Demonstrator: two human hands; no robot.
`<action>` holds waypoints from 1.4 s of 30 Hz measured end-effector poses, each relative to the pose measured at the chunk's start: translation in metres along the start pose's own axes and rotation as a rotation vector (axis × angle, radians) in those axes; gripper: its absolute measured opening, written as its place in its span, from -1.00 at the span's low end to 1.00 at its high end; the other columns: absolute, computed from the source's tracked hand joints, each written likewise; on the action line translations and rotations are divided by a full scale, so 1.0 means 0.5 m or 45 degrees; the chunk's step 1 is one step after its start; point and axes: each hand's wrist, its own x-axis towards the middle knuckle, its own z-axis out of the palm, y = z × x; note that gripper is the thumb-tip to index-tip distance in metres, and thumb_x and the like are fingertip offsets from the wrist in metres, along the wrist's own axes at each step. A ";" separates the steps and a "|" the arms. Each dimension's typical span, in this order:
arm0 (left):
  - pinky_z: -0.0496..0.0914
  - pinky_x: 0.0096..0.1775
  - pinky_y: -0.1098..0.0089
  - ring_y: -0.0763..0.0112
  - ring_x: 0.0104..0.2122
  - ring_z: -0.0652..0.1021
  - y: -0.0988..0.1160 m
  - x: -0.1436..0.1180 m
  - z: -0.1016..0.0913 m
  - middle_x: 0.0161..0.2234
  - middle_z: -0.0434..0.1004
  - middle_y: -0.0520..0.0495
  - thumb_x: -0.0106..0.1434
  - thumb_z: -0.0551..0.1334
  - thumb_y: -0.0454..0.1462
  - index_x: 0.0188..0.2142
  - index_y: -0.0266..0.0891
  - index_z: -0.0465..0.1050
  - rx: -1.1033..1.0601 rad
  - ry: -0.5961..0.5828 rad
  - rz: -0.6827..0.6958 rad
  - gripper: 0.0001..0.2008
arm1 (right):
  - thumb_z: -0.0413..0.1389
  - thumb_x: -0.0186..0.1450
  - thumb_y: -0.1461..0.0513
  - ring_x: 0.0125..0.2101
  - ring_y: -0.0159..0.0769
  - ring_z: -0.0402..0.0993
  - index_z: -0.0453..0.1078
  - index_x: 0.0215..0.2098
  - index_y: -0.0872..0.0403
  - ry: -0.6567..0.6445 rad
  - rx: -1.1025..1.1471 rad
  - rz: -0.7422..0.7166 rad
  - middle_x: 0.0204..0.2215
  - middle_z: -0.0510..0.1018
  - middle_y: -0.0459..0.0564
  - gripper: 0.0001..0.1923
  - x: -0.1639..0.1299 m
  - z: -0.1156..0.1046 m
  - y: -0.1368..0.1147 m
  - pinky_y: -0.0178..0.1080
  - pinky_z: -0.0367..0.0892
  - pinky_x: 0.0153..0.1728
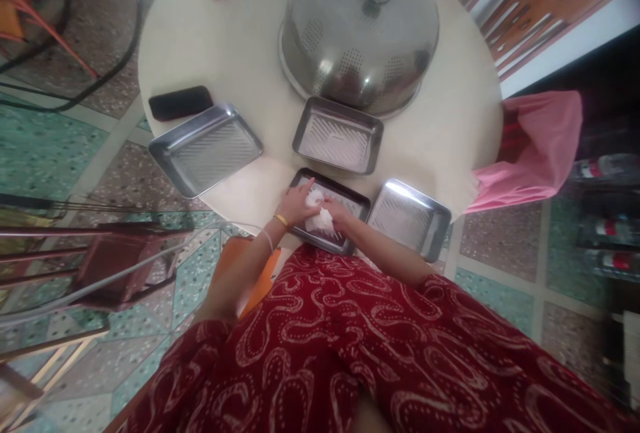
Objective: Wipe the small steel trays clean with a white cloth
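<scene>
Both hands meet over the nearest steel tray (350, 198) at the round table's (240, 53) front edge, the left hand (296, 205) and right hand (338, 214) pressed from either side onto a crumpled white cloth (319, 218) bunched between them on the tray's ribbed metal floor.

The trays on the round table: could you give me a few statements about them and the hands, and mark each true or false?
1. Both hands, left hand and right hand, are on a white cloth in the nearest tray. True.
2. Six trays lie on the table. False: four trays show.
3. A dark phone lies beside the left tray. True.
4. The big metal dome is made of glass. False: it is perforated metal with a knob.
5. A pink bag hangs at the table's right edge. True.
</scene>
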 end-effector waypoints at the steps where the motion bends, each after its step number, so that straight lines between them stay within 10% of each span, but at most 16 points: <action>1: 0.23 0.12 0.04 0.02 0.04 0.45 -0.001 -0.007 0.004 0.07 0.44 -0.31 0.16 0.27 -0.07 0.34 -0.33 0.03 -0.134 -0.010 -0.036 -0.16 | 0.14 0.19 0.19 -0.51 -0.38 0.40 0.33 -0.27 0.08 0.037 -0.038 -0.037 -0.50 0.51 -0.10 -0.82 0.002 -0.001 -0.003 -0.32 0.37 -0.42; 6: 0.49 -0.22 0.29 0.31 -0.30 0.59 0.017 -0.037 0.050 -0.16 0.57 -0.22 0.30 0.14 -0.19 0.22 -0.37 0.20 -1.197 -0.110 -0.379 -0.46 | -0.03 0.25 0.22 -0.27 -0.26 0.43 0.35 -0.16 0.08 0.222 -0.320 -0.246 -0.29 0.51 -0.01 -0.78 0.001 -0.013 -0.021 -0.18 0.38 -0.17; 9: 0.50 -0.22 0.37 0.40 -0.32 0.60 0.033 -0.027 0.077 -0.19 0.59 -0.22 0.31 0.09 -0.32 0.14 -0.42 0.29 -1.390 -0.016 -0.560 -0.59 | -0.03 0.25 0.27 0.03 -0.14 0.29 0.40 -0.11 0.12 0.297 -0.569 -0.402 -0.03 0.42 0.12 -0.72 -0.003 -0.019 -0.015 -0.10 0.21 0.10; 16: 0.30 0.13 0.23 0.25 0.01 0.48 0.002 -0.004 0.030 0.00 0.52 -0.19 0.29 0.12 -0.34 0.01 -0.32 0.48 -0.898 0.150 -0.406 -0.67 | -0.07 0.35 0.28 0.08 0.07 0.16 0.28 0.20 0.16 0.134 -1.980 -0.770 0.21 0.25 0.27 -0.54 0.035 -0.071 0.019 0.04 0.18 0.02; 21: 0.31 0.04 0.12 0.06 0.03 0.44 -0.065 -0.033 -0.017 0.05 0.44 -0.28 0.37 -0.01 -0.22 0.14 -0.23 0.39 0.163 0.247 -0.422 -0.58 | -0.14 0.33 0.40 -0.01 -0.07 0.23 0.41 0.05 0.25 0.018 -1.909 -0.910 0.08 0.39 0.27 -0.58 0.069 -0.083 0.066 -0.06 0.15 0.08; 28: 0.36 -0.18 0.28 0.15 -0.15 0.57 -0.080 -0.020 0.003 -0.12 0.55 -0.22 0.44 -0.17 -0.17 0.21 -0.14 0.26 0.339 -0.029 -0.427 -0.54 | -0.01 0.32 0.35 -0.10 -0.22 0.33 0.48 -0.05 0.11 -0.645 -1.823 -1.099 -0.10 0.53 0.11 -0.69 0.046 -0.043 0.130 -0.19 0.23 0.00; 36: 0.34 -0.29 0.32 0.11 -0.21 0.61 -0.088 -0.022 0.011 -0.21 0.61 -0.23 0.44 -0.21 -0.13 0.24 -0.10 0.20 0.427 -0.071 -0.416 -0.51 | -0.11 0.31 0.41 0.13 -0.10 0.22 0.38 0.09 0.21 -0.111 -1.668 -1.063 0.07 0.43 0.27 -0.57 0.145 -0.019 0.062 0.04 0.14 0.18; 42: 0.35 -0.30 0.29 0.07 -0.22 0.61 -0.087 -0.023 0.015 -0.23 0.61 -0.25 0.43 -0.20 -0.15 0.25 -0.13 0.19 0.459 -0.067 -0.430 -0.51 | 0.01 0.19 0.46 0.06 -0.23 0.35 0.53 -0.13 0.12 -0.867 -1.794 -1.005 -0.12 0.58 0.10 -0.63 0.025 -0.060 0.128 -0.12 0.24 0.12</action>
